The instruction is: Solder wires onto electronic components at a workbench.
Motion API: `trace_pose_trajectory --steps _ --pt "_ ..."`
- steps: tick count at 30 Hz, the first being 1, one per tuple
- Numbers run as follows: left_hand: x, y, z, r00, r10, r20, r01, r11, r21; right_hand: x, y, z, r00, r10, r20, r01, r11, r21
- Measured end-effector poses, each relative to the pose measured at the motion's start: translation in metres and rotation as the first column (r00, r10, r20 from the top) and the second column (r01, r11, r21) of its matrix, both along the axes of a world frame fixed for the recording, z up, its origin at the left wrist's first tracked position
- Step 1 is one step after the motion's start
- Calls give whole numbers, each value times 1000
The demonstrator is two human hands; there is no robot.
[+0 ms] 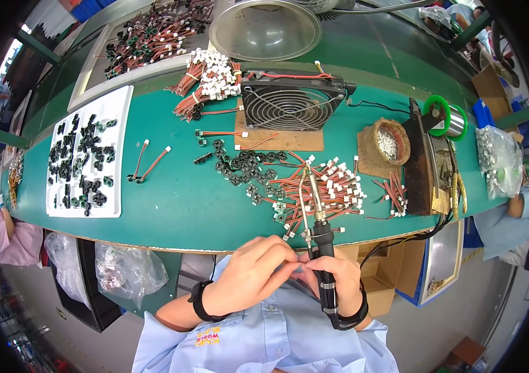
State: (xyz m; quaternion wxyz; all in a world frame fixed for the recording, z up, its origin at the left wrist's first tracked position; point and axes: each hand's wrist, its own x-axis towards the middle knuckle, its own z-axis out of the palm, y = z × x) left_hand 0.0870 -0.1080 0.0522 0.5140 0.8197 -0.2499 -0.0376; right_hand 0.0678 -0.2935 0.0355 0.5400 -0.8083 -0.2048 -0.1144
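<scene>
My right hand (346, 272) grips the black handle of a soldering iron (323, 239) with a thin metal tube along its side. The iron's tip points away from me, over a pile of red-and-black wire leads with white connectors (336, 186). Against it, my left hand (247, 278) has its fingers pinched together, the fingertips touching those of my right hand. What the left fingertips hold, if anything, is too small to make out. Both hands are at the front edge of the green table (183, 211). Small black parts (230, 165) lie left of the leads.
A black fan (292, 105) stands behind the leads. On the right are a round pot of metal bits (392, 142), an iron stand (423, 168) and a green solder spool (447, 119). A white tray (115, 124) of black parts lies left; bundled leads (211, 74) lie behind.
</scene>
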Motion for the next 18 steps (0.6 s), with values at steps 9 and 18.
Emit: trace_pose_trajectory --steps 9,18 --pt "6 -7 2 997 23 68 -24 1000 18 6 -5 -6 1000 19 -21 -18 996 87" --pt "31 14 10 941 332 65 -333 874 353 19 5 -16 992 -104 -77 108 993 45"
